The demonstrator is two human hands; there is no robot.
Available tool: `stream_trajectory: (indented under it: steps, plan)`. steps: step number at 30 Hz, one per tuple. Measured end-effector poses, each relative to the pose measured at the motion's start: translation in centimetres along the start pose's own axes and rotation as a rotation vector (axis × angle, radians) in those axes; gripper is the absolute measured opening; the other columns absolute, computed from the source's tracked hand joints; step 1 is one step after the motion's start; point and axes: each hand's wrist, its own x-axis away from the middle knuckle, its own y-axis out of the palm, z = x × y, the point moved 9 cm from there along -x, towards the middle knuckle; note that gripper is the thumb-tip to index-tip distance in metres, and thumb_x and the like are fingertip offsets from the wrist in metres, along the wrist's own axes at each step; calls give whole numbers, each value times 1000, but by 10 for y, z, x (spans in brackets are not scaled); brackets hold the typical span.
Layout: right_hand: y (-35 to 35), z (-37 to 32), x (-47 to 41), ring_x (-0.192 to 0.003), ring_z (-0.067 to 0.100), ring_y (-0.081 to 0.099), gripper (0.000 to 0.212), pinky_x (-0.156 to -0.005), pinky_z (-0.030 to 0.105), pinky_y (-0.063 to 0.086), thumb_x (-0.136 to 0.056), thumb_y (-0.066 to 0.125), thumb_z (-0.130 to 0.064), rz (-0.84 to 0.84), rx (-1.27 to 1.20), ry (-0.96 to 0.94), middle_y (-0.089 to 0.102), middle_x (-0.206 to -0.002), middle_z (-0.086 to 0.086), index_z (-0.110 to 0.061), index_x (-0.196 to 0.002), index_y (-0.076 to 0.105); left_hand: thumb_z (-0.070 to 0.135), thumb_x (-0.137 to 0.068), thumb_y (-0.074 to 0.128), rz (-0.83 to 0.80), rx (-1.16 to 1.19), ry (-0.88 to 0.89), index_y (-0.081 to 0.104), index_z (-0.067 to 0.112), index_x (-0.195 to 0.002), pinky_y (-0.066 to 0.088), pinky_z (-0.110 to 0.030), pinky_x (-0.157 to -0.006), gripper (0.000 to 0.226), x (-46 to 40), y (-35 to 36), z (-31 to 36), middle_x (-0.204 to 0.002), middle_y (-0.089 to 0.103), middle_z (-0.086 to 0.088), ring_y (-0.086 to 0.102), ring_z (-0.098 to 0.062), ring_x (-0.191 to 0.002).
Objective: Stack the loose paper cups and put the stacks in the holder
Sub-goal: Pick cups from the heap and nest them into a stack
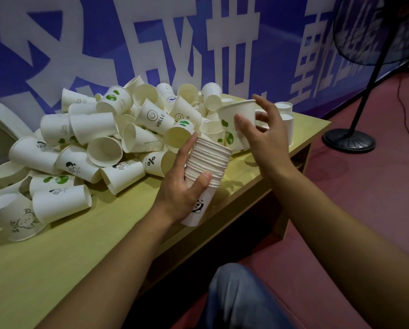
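Left hand grip wraps the stack, right hand pinches a loose cup: align rims, seat it straight.

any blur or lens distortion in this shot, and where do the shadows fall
Head view: wide-angle bending curves the table edge and fan pole; the right hand and its cup look slightly motion-soft; the stack in the left hand is sharp; soft shadows lie under the cup pile.
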Motion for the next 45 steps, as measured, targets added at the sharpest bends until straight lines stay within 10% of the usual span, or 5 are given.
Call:
stream_trajectory:
  steps: [13, 22, 34, 45]
  plan:
    - [49, -3, 21, -97, 15, 68, 44, -77, 34, 61, -87, 72, -30, -107, -264, 96, 58, -116, 1, -32, -125, 49, 61, -82, 54, -31, -86, 27, 17, 66, -146, 46, -22, -101, 74, 15, -25, -5, -149, 45, 16, 52, 0, -127]
    - [87, 20, 57, -102, 5, 59, 32, -80, 24, 50, -94, 63, -40, -264, 109, -30, 62, -117, -9, -28, -123, 66, 57, -81, 55, 188, 127, -32, 18, 51, -150, 53, -15, -83, 79, 27, -56, -20, -133, 49, 32, 63, 4, -110]
    - [110, 40, 54, -118, 19, 51, 58, -101, 47, 44, -85, 72, -46, -552, 817, -223, 55, -129, -4, -30, -136, 53, 48, -84, 59, 419, 278, -50, 27, 31, -152, 51, -13, -86, 78, 38, -84, -39, -138, 53, 14, 62, 3, -115]
    - [95, 42, 50, -110, 17, 55, 56, -88, 32, 50, -87, 69, -43, -659, 679, -151, 50, -128, 0, -35, -139, 50, 49, -85, 56, 351, 208, -31, 25, 32, -152, 48, -11, -92, 75, 37, -79, -29, -143, 47, 17, 56, 9, -121]
